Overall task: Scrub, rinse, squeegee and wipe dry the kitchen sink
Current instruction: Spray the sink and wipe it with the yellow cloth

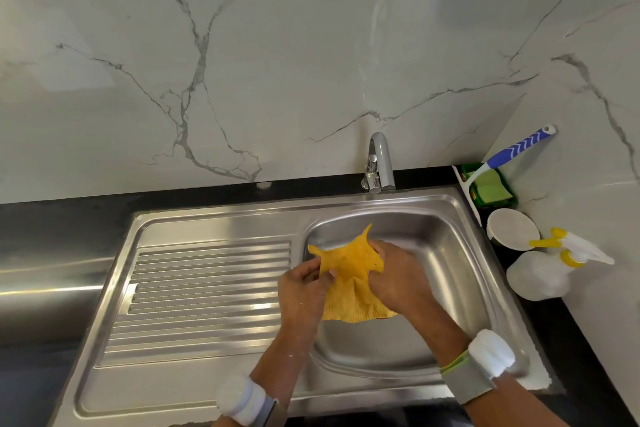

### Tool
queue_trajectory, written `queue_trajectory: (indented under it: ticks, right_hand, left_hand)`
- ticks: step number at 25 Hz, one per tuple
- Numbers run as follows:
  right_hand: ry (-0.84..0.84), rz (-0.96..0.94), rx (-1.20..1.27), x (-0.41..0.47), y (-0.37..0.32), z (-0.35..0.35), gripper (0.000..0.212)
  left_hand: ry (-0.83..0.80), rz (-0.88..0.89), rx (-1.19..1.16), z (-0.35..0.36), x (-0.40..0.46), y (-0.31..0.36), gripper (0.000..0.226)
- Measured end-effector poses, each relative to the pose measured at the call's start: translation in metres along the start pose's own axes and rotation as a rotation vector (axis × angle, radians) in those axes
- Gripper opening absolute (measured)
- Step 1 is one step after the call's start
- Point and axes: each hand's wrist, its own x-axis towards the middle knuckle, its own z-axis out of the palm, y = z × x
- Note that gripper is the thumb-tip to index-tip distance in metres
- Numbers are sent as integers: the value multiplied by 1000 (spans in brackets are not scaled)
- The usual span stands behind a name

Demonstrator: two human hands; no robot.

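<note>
A yellow cloth (pixel 349 270) is held above the left part of the stainless steel sink basin (pixel 446 253). My left hand (pixel 303 288) pinches its left edge. My right hand (pixel 398 274) grips its right side, with part of the cloth hanging down between both hands. The ribbed drainboard (pixel 207 288) lies to the left of the basin. A chrome faucet (pixel 379 163) stands behind the basin; no water runs from it.
At the back right corner a blue-handled squeegee (pixel 512 152) leans on the marble wall over a green sponge pack (pixel 491 187). A white cup (pixel 512 227) and a white spray bottle (pixel 550 267) with yellow trigger stand on the black counter right of the sink.
</note>
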Motion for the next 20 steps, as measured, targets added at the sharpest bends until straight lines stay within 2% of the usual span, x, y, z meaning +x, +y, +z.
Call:
queue_trajectory:
  ticks: [3, 5, 7, 10, 13, 15, 16, 17, 18, 19, 20]
  right_hand:
    - [28, -149, -212, -9, -38, 3, 60]
    - [-10, -192, -239, -8, -45, 5, 61]
    - [-97, -198, -117, -7, -44, -1, 67]
    - [-312, -215, 137, -16, -42, -16, 88]
    - [-433, -337, 249, -25, -26, -19, 101]
    - [-314, -230, 667, -27, -14, -27, 92]
    - [-157, -137, 870, -25, -6, -31, 77]
    - [37, -30, 961, -23, 3, -35, 56]
    - [174, 99, 950, -21, 13, -37, 35]
    - [198, 243, 963, -19, 23, -34, 21]
    - [74, 384, 1006, -18, 30, -29, 29]
  left_hand:
    - [-103, 228, 181, 17, -14, 16, 32]
    - [-145, 250, 165, 20, -21, 22, 37]
    - [-149, 165, 47, 17, -21, 24, 36]
    - [-227, -21, -119, 9, -19, 26, 12]
    - [-372, -145, -193, -1, -20, 26, 42]
    - [-450, -184, -244, -10, -18, 26, 53]
    - [-502, -209, -285, -14, -16, 27, 57]
    - [-534, -239, -336, -19, -13, 28, 61]
    - [-560, -272, -405, -24, -9, 26, 65]
    - [-581, -308, -472, -28, -7, 25, 66]
    - [-606, -335, -512, -32, -7, 23, 62]
